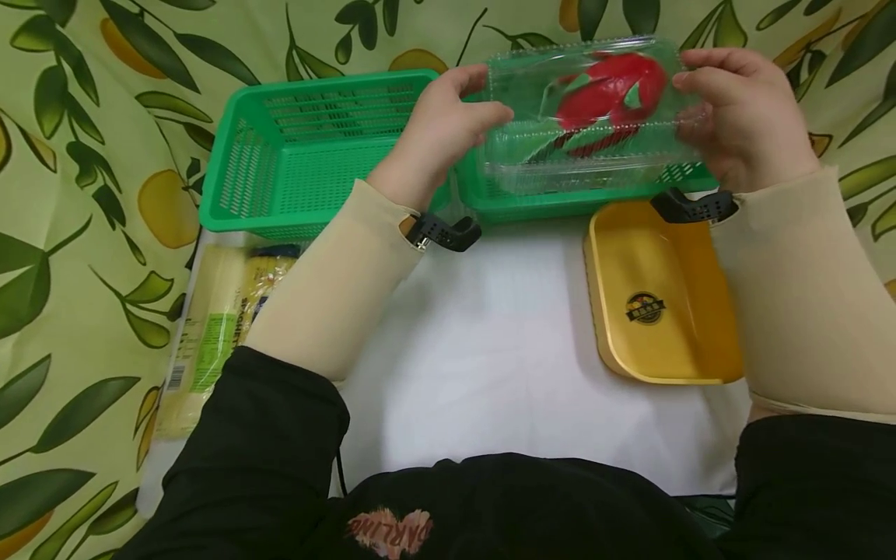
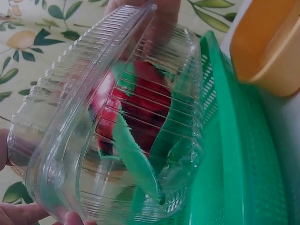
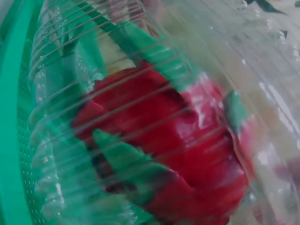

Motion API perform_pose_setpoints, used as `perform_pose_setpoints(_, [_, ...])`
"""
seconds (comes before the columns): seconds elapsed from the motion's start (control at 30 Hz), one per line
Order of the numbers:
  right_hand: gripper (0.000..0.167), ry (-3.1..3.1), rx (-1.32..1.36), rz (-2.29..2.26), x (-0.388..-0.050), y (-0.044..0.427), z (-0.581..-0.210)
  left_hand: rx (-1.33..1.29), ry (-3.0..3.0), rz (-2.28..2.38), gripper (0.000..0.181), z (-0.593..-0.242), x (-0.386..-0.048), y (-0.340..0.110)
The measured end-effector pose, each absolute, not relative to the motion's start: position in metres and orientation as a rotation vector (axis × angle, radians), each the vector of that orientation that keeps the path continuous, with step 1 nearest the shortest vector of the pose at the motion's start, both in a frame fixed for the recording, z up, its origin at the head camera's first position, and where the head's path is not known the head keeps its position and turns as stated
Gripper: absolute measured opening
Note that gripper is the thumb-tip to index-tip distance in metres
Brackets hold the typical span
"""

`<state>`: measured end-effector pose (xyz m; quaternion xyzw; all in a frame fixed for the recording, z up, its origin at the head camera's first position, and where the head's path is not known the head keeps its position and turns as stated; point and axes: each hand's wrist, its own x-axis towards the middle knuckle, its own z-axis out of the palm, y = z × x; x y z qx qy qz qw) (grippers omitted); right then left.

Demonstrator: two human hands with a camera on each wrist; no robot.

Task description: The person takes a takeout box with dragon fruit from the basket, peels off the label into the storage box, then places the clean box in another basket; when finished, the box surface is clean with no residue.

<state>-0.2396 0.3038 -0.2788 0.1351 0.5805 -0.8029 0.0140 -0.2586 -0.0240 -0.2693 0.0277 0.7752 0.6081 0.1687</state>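
Note:
A clear ribbed plastic clamshell box (image 1: 521,148) is held up between both hands, over the right green basket (image 1: 546,206). Inside it lies a red dragon fruit (image 1: 609,93) with green scales, seen close up through the plastic in both wrist views. My left hand (image 1: 448,117) pinches the box's left end, thumb on the near side. At the opposite end, my right hand (image 1: 745,117) grips the box with thumb and fingers. The lid lies over the fruit; whether it is latched cannot be told.
A second green basket (image 1: 336,167) stands at the back left. The yellow tub (image 1: 672,272) with a round dark label is at the right, partly behind the right forearm. Packs of spaghetti (image 1: 217,334) lie at the left edge of the white table (image 1: 483,350).

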Motion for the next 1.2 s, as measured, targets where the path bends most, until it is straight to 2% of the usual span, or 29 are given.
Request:
perform_pose_setpoints(0.2, [0.025,1.674,0.429,-2.436,-0.257,0.311,-0.287,0.056,2.217,1.704,0.077,-0.273,-0.269,-0.021])
perform_pose_setpoints(0.37, [0.021,1.645,0.468,-2.388,-0.267,0.318,-0.294,0.033,2.218,1.651,0.077,-0.276,-0.279,-0.015])
perform_pose_setpoints(0.67, [0.019,1.668,0.511,-2.194,-0.283,0.329,-0.305,0.036,2.286,1.439,0.063,-0.282,-0.296,-0.003])
perform_pose_setpoints(0.97, [0.024,1.724,0.534,-2.078,-0.297,0.334,-0.313,-0.003,2.230,1.420,0.055,-0.289,-0.309,0.003])
perform_pose_setpoints(1.2, [0.019,1.729,0.542,-1.996,-0.314,0.337,-0.320,-0.041,2.182,1.399,0.053,-0.293,-0.321,0.007])
